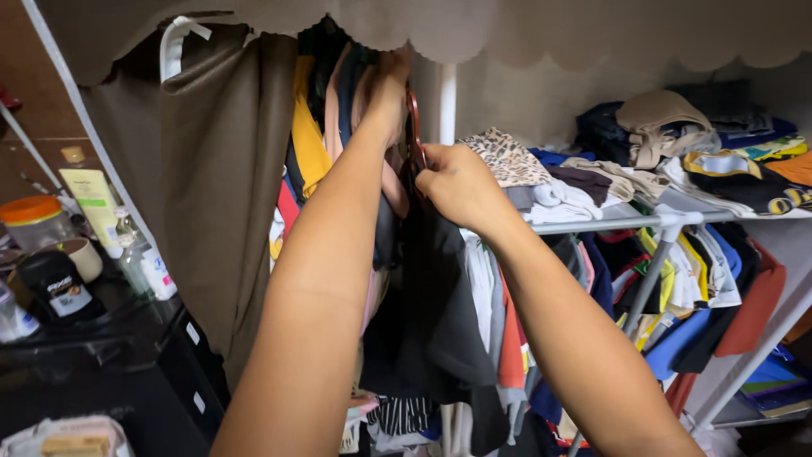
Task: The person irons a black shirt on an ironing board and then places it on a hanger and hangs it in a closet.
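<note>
Both my arms reach up into a fabric wardrobe. My left hand (pixel 385 89) is raised among the hanging clothes near the top rail, fingers closed around the top of a red hanger (pixel 413 127). My right hand (pixel 459 186) grips the same hanger lower down, at the shoulder of a black garment (pixel 431 313) that hangs from it. Yellow, pink and dark clothes (pixel 315 135) hang tightly to the left of the hanger.
A brown curtain (pixel 203 169) is pulled aside on the left. White shelves (pixel 626 222) at right carry folded clothes (pixel 677 152), with more below. A dark side unit (pixel 127 355) at left carries bottles, a tube and a jar (pixel 34 222).
</note>
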